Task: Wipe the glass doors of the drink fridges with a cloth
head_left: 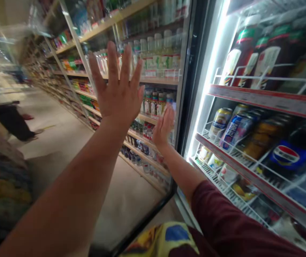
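My left hand (118, 85) is raised with its fingers spread wide and its palm flat against the glass door (131, 200) of a drinks cooler. It holds nothing. Lower and farther out, my right hand (163, 128) also lies flat on the glass, close to the door's dark edge (187, 89), fingers stretched upward and empty. My right arm wears a dark red sleeve. The door stands swung out to the left of the lit cooler.
To the right, the cooler's wire shelves (265, 100) hold dark bottles with green caps (244, 53), cans (233, 125) and Pepsi bottles (286, 157). Through the glass I see long aisle shelves of bottles (158, 57). A person's legs (10, 121) stand at the far left.
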Tool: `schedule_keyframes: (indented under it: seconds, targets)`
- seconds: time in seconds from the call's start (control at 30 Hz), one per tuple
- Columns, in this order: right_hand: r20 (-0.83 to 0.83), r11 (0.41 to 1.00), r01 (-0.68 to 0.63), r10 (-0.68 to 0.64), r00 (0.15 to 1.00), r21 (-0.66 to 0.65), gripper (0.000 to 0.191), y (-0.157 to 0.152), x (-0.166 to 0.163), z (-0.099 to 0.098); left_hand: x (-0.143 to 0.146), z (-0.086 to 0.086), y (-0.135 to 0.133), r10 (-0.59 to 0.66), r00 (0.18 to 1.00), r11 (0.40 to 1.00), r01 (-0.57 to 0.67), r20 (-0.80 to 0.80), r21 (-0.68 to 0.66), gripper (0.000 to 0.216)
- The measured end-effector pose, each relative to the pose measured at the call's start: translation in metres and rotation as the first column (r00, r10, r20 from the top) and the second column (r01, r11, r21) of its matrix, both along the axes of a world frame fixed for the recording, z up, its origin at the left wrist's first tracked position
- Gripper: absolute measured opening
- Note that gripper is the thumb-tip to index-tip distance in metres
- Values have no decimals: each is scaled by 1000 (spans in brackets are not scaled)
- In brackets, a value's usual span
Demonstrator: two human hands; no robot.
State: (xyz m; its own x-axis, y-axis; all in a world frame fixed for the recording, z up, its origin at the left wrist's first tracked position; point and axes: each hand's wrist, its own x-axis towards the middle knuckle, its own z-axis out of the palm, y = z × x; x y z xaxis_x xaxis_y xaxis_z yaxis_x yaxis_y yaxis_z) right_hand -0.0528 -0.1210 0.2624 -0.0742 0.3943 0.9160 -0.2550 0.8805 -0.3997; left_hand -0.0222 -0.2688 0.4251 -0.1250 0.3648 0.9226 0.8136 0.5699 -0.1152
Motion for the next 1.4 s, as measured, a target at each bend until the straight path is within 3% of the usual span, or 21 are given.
schedule_keyframes:
  seconds: [0.1, 0.17, 0.23, 0.33, 0.4, 0.47, 0.57, 0.63, 0.7, 0.8, 0.87, 0.93, 1.0, 1.07, 1.1, 1.17, 1.3, 1.33, 1.4]
  targets:
    - [-21, 997, 2, -1, 1000, 76, 63, -8, -7, 58, 0, 1, -2, 43, 999, 999, -42, 23, -31, 76]
    - [-7, 993, 30, -30, 1000, 115, 61, -17, -5, 63, -1, 3, -2, 44, 998, 998, -42, 34, -36, 76]
    - [41, 989, 52, -58, 997, 140, 59, -26, 2, 34, -2, 4, -3, 43, 998, 998, -41, 36, -52, 78]
    - [135, 981, 49, -75, 988, 188, 61, -33, 12, -35, -3, 5, -3, 67, 997, 996, -64, 32, -70, 82]
    - [159, 976, 41, -76, 984, 215, 62, -32, 14, -59, -3, 6, -3, 74, 996, 995, -70, 47, -74, 83]
    - [130, 983, 54, -77, 988, 178, 62, -26, 10, -48, -3, 7, -4, 76, 995, 995, -71, 65, -70, 82]
    - [65, 992, 71, -78, 995, 103, 61, -14, 0, 9, -2, 7, -4, 82, 993, 994, -76, 82, -72, 81]
    - [56, 992, 70, -77, 995, 109, 61, -7, -4, 35, -2, 7, -3, 97, 991, 994, -92, 87, -62, 79]
    - [70, 990, 70, -79, 994, 124, 60, -5, -3, 35, -2, 7, -2, 105, 991, 994, -101, 84, -53, 78]
    - [118, 989, 61, -78, 990, 137, 61, -4, 4, 3, -1, 6, -1, 103, 993, 994, -100, 54, -43, 78]
    - [146, 992, 66, -82, 986, 107, 61, -3, 5, -5, -1, 5, -1, 81, 996, 996, -80, 38, -27, 79]
    - [141, 995, 74, -82, 987, 64, 61, -3, 2, 12, -1, 4, -1, 31, 999, 1000, -31, 34, 2, 81]
    - [105, 997, 66, -70, 992, 44, 61, -5, -2, 44, -2, 3, -1, -12, 999, 1000, 11, 38, 27, 82]
    - [69, 997, 52, -56, 996, 65, 60, -11, -3, 69, -2, 3, -1, -4, 999, 1000, 3, 44, 27, 78]
    - [64, 995, 52, -58, 996, 89, 59, -16, -2, 73, -1, 3, -1, 17, 999, 1000, -17, 45, 19, 76]
    - [84, 985, 62, -76, 994, 164, 58, -27, 6, 59, 0, 4, -1, 62, 997, 998, -62, 36, 1, 70]
    - [161, 924, 8, -76, 984, 383, 55, -39, 20, 3, 0, 5, -1, 69, 997, 998, -69, 26, 9, 67]
    - [164, 917, 2, -74, 984, 399, 54, -37, 19, 1, 0, 5, -1, 59, 998, 998, -59, 31, 14, 67]
    - [128, 935, 43, -94, 987, 351, 54, -28, 14, 18, 0, 5, -1, 42, 998, 999, -43, 41, 16, 68]
